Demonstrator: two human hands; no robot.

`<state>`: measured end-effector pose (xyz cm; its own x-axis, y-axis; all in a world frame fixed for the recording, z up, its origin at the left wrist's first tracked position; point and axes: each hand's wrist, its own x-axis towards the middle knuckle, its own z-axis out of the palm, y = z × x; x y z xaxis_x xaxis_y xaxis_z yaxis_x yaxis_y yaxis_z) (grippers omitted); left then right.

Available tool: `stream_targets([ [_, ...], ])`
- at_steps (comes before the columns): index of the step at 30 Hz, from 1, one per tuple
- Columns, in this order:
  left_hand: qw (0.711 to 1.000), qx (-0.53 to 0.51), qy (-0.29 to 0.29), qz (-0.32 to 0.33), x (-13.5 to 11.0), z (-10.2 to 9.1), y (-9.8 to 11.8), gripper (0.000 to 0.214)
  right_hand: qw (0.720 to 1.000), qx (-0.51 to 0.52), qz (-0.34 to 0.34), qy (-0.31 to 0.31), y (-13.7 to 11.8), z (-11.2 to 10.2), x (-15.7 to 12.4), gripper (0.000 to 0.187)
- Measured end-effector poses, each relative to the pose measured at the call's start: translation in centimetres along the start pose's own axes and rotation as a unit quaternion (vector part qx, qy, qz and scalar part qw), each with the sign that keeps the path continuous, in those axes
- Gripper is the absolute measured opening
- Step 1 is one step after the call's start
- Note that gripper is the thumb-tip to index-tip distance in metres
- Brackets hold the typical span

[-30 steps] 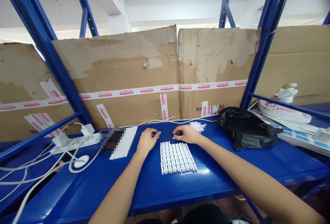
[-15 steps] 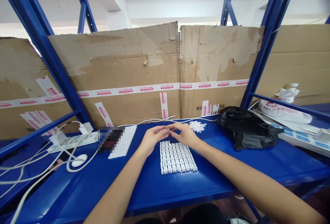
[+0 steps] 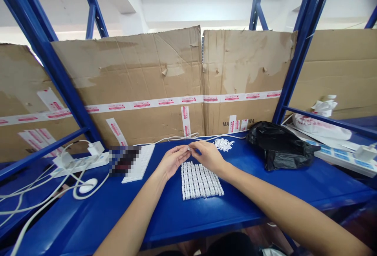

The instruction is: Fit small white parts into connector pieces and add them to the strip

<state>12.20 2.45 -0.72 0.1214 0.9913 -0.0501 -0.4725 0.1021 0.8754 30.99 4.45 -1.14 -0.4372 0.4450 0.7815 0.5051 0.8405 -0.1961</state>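
My left hand [image 3: 172,160] and my right hand [image 3: 207,154] meet fingertip to fingertip just above the far edge of a block of small white plastic parts [image 3: 200,181] set in rows on the blue shelf [image 3: 235,209]. Both hands pinch one tiny white piece [image 3: 189,149] between them. A loose heap of the same white pieces [image 3: 224,144] lies just right of my right hand. A flat white tray of parts [image 3: 140,163] lies left of my left hand.
A crumpled black plastic bag [image 3: 281,146] sits to the right. A white power strip with plugs and cables [image 3: 79,161] lies at the left. Taped cardboard sheets [image 3: 176,83] wall off the back. Blue rack posts [image 3: 297,48] stand on both sides.
A second ago my hands were apart on the shelf, the right beside the loose heap. They have risen and come together, pinching a small white piece between them.
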Motion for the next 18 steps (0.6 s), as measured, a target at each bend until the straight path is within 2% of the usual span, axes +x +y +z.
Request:
stream_targets([
  [5,1.0,-0.001,0.022,-0.002,-0.01,0.55,0.05,0.009,0.994,0.082,0.066,0.006,0.42,-0.04,0.24,0.012],
  [8,1.0,-0.002,0.029,-0.002,-0.02,0.62,-0.01,0.012,0.99,0.115,0.081,-0.003,0.48,-0.12,0.25,0.013],
  [18,1.0,0.0,0.004,-0.014,0.1,-0.23,-0.08,0.011,0.997,0.078,0.02,-0.003,0.56,-0.3,-0.13,0.016],
])
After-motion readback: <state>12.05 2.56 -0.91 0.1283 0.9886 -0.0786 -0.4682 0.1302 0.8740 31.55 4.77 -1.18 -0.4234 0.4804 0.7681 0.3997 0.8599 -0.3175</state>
